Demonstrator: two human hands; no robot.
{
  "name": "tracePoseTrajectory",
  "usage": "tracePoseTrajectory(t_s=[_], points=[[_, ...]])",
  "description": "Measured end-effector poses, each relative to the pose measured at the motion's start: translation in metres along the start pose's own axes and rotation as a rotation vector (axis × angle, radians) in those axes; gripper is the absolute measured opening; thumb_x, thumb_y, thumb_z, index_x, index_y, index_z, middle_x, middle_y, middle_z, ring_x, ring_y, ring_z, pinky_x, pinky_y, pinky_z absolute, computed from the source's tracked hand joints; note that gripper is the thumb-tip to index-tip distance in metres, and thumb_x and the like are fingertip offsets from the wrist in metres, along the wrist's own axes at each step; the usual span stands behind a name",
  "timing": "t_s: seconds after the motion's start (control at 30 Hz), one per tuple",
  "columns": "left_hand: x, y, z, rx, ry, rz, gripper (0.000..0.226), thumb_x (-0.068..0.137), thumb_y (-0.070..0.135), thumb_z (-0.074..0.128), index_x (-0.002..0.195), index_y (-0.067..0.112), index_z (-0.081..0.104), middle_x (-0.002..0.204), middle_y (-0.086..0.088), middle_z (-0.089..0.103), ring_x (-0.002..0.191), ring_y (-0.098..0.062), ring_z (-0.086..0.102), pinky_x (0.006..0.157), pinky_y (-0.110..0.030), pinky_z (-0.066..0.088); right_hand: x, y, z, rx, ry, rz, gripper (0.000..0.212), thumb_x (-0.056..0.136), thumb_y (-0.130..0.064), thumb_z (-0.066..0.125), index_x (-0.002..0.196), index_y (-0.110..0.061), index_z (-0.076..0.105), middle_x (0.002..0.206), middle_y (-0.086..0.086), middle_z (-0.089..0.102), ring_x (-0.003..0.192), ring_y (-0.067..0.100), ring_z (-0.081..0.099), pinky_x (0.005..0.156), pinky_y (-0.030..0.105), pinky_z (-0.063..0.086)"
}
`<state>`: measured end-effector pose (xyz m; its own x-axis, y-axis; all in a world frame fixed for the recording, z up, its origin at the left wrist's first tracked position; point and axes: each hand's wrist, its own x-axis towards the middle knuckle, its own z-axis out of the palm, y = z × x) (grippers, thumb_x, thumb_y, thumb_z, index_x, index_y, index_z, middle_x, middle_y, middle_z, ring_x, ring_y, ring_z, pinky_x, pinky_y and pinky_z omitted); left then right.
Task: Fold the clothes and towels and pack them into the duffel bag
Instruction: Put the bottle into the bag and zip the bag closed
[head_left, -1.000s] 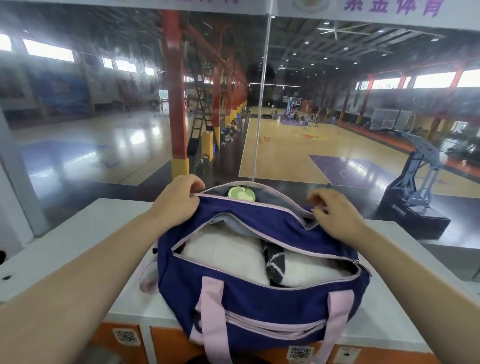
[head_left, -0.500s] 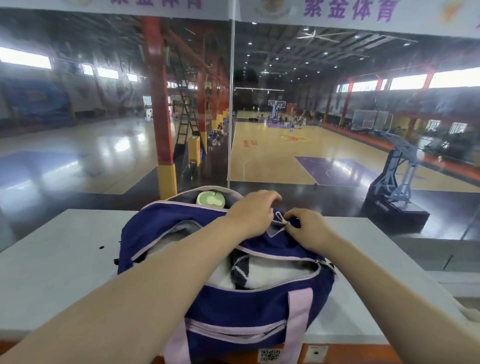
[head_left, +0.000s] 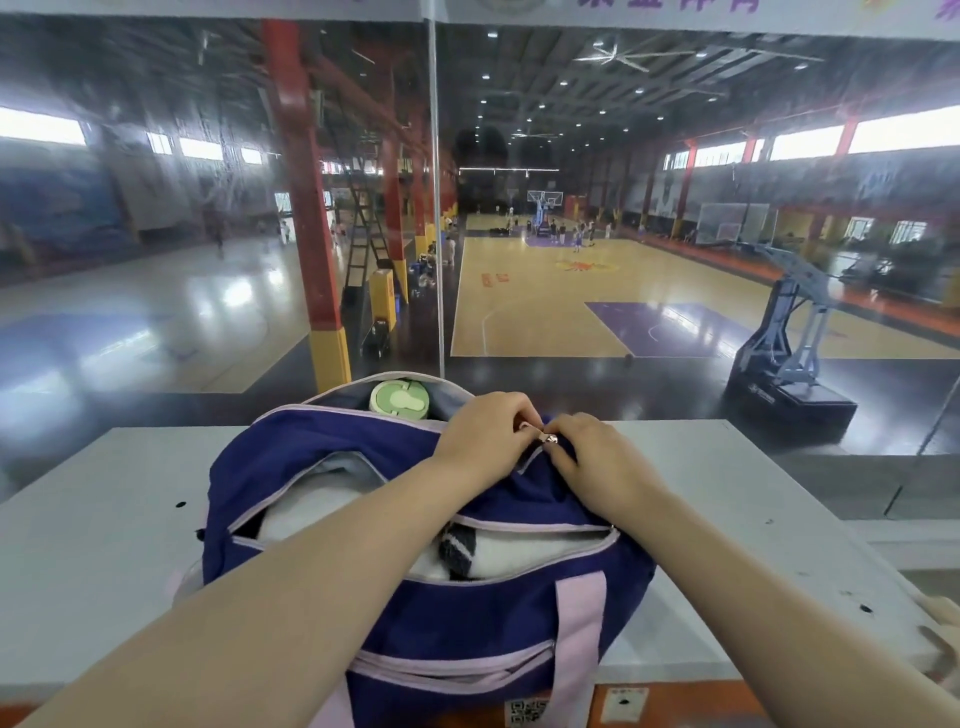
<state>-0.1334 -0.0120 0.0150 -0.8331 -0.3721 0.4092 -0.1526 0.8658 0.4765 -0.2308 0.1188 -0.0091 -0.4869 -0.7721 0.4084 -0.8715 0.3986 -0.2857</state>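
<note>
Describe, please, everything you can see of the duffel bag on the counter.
The duffel bag is dark purple fabric with pale pink piping, pink webbing straps and a front zip pocket. It sits upright on the grey counter, its front overhanging the near edge. Its main zip gapes open, showing white folded cloth and a dark striped piece. A green-lidded bottle stands in the far pocket. The left hand and right hand meet at the metal zip pull on top.

Indoor sports hall: basketball court (head_left: 545, 296), hoop stand (head_left: 784, 332).
</note>
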Motion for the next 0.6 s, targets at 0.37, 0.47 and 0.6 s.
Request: tracePoseTrajectory(t_s=[0.37,0.47,0.6], points=[[-0.003,-0.004,-0.020,-0.019,0.006,-0.272,0.013,0.080,0.029,0.064,0.067,0.032,0.062,0.085,0.013,0.068,0.087,-0.011,0.063,0.079,-0.033,0.052,-0.001,-0.005,-0.003,-0.168,0.049,-0.047,0.030,0.100,-0.044,0.041,0.108,-0.030,0.065,0.108,-0.007,0.063,0.096,0.018,0.052,0.082,0.032,0.046],[-0.002,-0.007,-0.025,0.003,0.003,-0.310,0.014,0.080,0.030,0.065,0.067,0.032,0.061,0.087,0.014,0.068,0.086,-0.012,0.062,0.073,-0.029,0.048,0.000,-0.011,-0.004,-0.178,0.052,-0.046,0.030,0.099,-0.046,0.042,0.107,-0.030,0.066,0.105,-0.008,0.064,0.095,0.018,0.053,0.081,0.032,0.047],[0.000,-0.007,-0.032,0.016,0.027,-0.292,0.015,0.083,0.027,0.062,0.068,0.030,0.060,0.087,0.013,0.067,0.088,-0.014,0.061,0.075,-0.030,0.049,0.003,-0.010,-0.010,-0.155,0.055,-0.015,0.029,0.100,-0.044,0.043,0.100,-0.029,0.067,0.099,-0.009,0.064,0.093,0.018,0.056,0.077,0.035,0.049]])
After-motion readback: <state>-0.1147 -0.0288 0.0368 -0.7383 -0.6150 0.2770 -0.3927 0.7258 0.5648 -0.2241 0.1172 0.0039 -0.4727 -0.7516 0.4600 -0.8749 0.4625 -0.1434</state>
